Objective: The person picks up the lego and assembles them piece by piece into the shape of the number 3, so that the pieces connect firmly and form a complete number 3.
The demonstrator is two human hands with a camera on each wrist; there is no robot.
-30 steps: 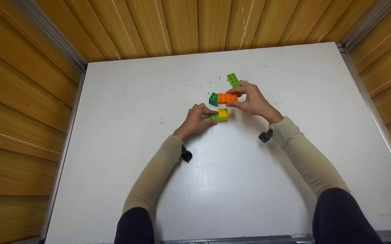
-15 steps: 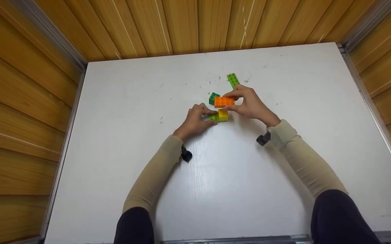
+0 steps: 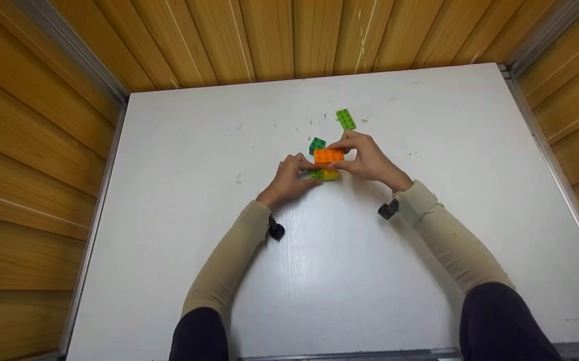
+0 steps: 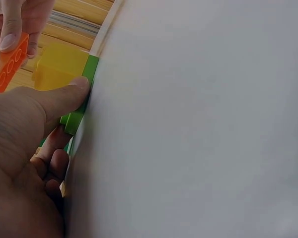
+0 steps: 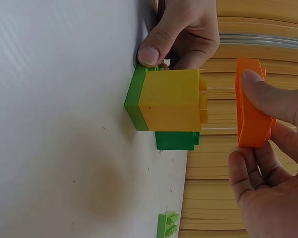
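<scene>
My left hand (image 3: 290,176) pinches a light green flat brick (image 4: 75,119) that lies on the table. A yellow block (image 5: 170,100) is stacked on one end of that green piece. Held between the thumb and fingers of my right hand (image 3: 367,158) is an orange brick (image 3: 328,156). The right wrist view shows a gap between the orange brick (image 5: 252,104) and the yellow block's studs. From the head view the orange brick covers part of the yellow block. Just behind stands a dark green brick (image 3: 317,145), partly covered in that view.
Another light green flat brick (image 3: 345,119) lies farther back on the white table (image 3: 194,150). Wood-patterned panels (image 3: 269,40) rise behind the table and at both sides. Small dark specks dot the tabletop.
My right hand has brought the orange brick toward me and slightly left, from beside the dark green brick to over the yellow block. The left hand stays in place.
</scene>
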